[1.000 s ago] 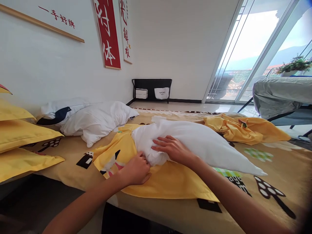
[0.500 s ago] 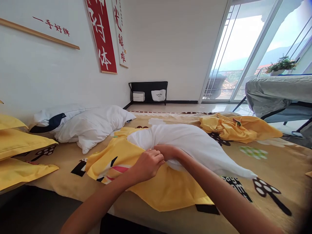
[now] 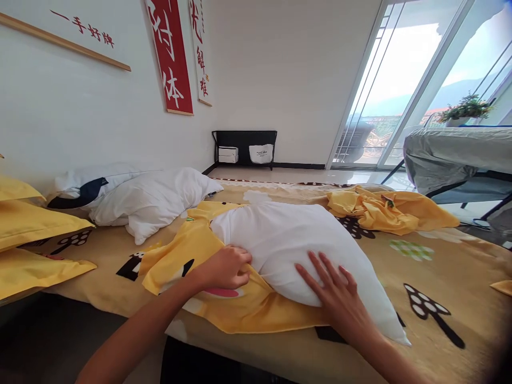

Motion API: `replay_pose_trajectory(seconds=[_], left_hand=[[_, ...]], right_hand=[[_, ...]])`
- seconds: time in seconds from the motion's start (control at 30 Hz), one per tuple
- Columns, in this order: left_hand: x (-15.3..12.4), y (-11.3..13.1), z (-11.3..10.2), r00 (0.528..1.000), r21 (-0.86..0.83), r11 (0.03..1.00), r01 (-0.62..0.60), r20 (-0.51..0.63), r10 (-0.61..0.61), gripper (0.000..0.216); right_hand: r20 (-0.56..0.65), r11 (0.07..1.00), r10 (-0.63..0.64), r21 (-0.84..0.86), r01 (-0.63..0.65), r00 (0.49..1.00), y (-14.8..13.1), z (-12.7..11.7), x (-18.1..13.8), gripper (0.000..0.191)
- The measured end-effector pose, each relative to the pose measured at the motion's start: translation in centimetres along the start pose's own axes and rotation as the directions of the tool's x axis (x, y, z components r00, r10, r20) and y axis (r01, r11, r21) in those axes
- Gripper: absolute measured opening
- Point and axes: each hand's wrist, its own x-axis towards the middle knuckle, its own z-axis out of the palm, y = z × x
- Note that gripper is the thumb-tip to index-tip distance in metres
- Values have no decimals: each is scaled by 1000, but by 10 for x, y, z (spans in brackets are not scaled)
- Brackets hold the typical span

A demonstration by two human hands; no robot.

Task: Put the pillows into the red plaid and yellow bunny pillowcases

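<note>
A white pillow point(image 3: 288, 242) lies across a yellow printed pillowcase point(image 3: 188, 256) on the bed in front of me. My left hand point(image 3: 226, 266) is closed on the yellow pillowcase edge, right where it meets the pillow's left end. My right hand point(image 3: 336, 290) rests flat on the pillow's near side, fingers stretched out and spread. The pillow's far left end sits inside or against the pillowcase opening; I cannot tell how deep.
Two more white pillows point(image 3: 148, 200) lie at the back left. Stacked yellow-cased pillows point(image 3: 32, 229) are at the far left. A crumpled yellow pillowcase point(image 3: 384, 210) lies at the back right. The bed has a tan printed blanket point(image 3: 440, 266). A grey covered table point(image 3: 456, 154) stands by the glass doors.
My right hand has come out from the pillow's left end and now lies flat on its near side. The pillow has plumped and shifted toward me. My left hand still grips the pillowcase.
</note>
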Motion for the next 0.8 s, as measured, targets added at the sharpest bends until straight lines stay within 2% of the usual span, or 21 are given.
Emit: replay_pose_trajectory(seconds=[0.1, 0.2, 0.27, 0.4, 0.5, 0.57, 0.63, 0.7, 0.8], left_hand=[[11, 14, -3, 997, 57, 998, -22, 74, 17, 10], [25, 36, -2, 987, 115, 993, -25, 162, 6, 19], [36, 51, 0, 984, 139, 990, 1, 178, -26, 21], [61, 71, -2, 996, 105, 994, 17, 81, -26, 23], [74, 79, -12, 999, 47, 998, 49, 8, -49, 25], [75, 77, -21, 996, 20, 996, 88, -20, -88, 26], [71, 65, -29, 991, 3, 993, 120, -66, -120, 25], [63, 38, -33, 975, -53, 984, 170, -139, -176, 23], [52, -20, -26, 932, -204, 944, 260, -202, -300, 23]], right_hand=[[-65, 999, -42, 6, 42, 997, 3, 14, 23, 72], [-72, 988, -108, 103, 115, 992, 15, 12, 82, 54], [-9, 968, -177, 176, 176, 984, 22, 5, 126, 47], [124, 923, -284, 304, 236, 951, 15, -8, 193, 42], [183, 876, -304, 438, 199, 935, 1, -5, 217, 46], [247, 833, -350, 523, 180, 904, -5, 3, 221, 45], [318, 808, -401, 564, 168, 859, -4, 13, 213, 38], [376, 802, -426, 577, 152, 823, 3, 20, 191, 34], [462, 784, -438, 616, 76, 771, 13, 24, 136, 35]])
